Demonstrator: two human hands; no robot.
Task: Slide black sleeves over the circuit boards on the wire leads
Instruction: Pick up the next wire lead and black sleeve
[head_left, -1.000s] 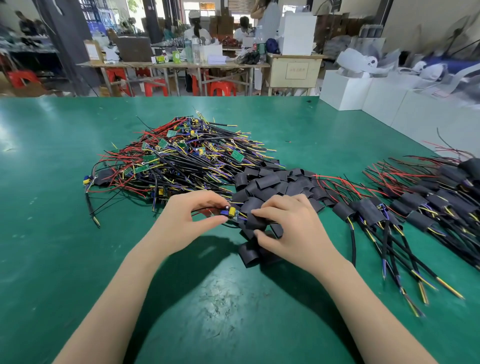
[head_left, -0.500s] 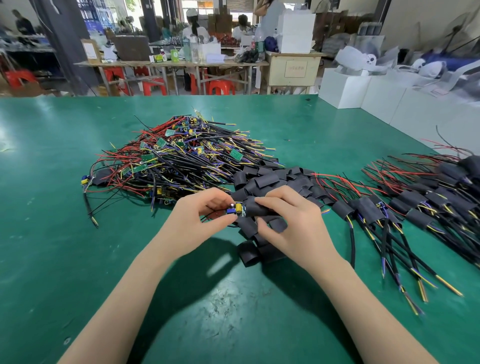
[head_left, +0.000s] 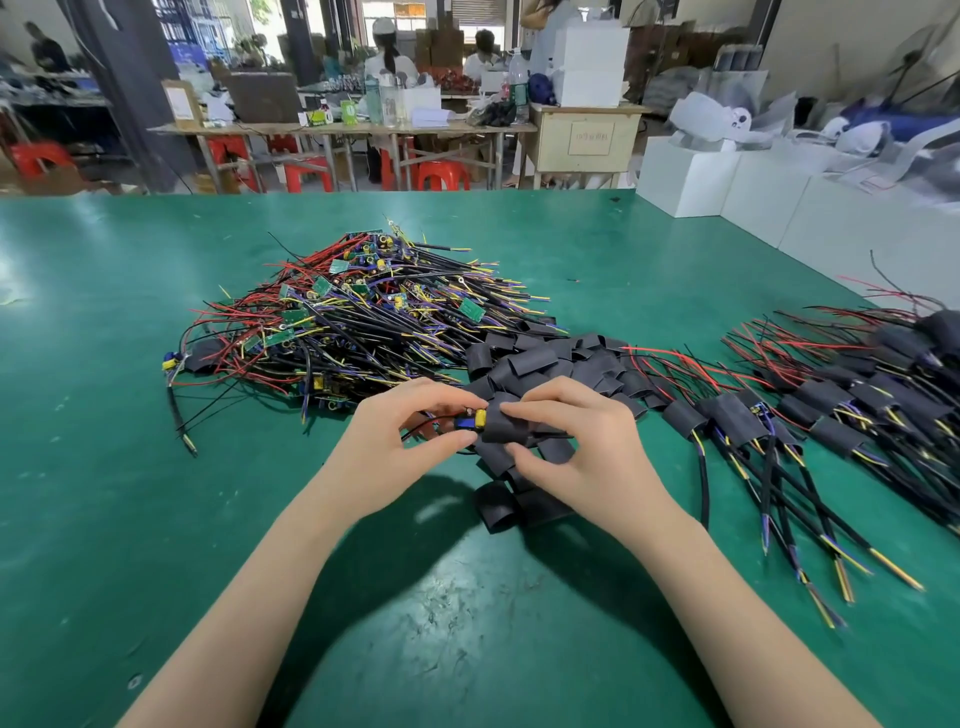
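**Sleeve meets board, mid-bench**

Left fingers (head_left: 457, 439) pinch the board (head_left: 474, 420), right fingers (head_left: 524, 410) grip the sleeve (head_left: 506, 427), its mouth right at the board's yellow part. Left hand (head_left: 400, 447), right hand (head_left: 576, 447) close together above the bench (head_left: 130, 493). Loose sleeves (head_left: 545, 364) behind, bare leads (head_left: 353, 317) toward the far left, sleeved leads (head_left: 831, 405) at the right edge.

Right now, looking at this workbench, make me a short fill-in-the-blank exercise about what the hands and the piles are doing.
1. The right hand holds a black ____ at the end of the circuit board.
2. The left hand pinches the board's ____ end.
3. The pile of unsleeved wire leads lies to the ____ of the finished sleeved leads.
4. The table has a ____ surface.

Missing words: sleeve; bare; left; green
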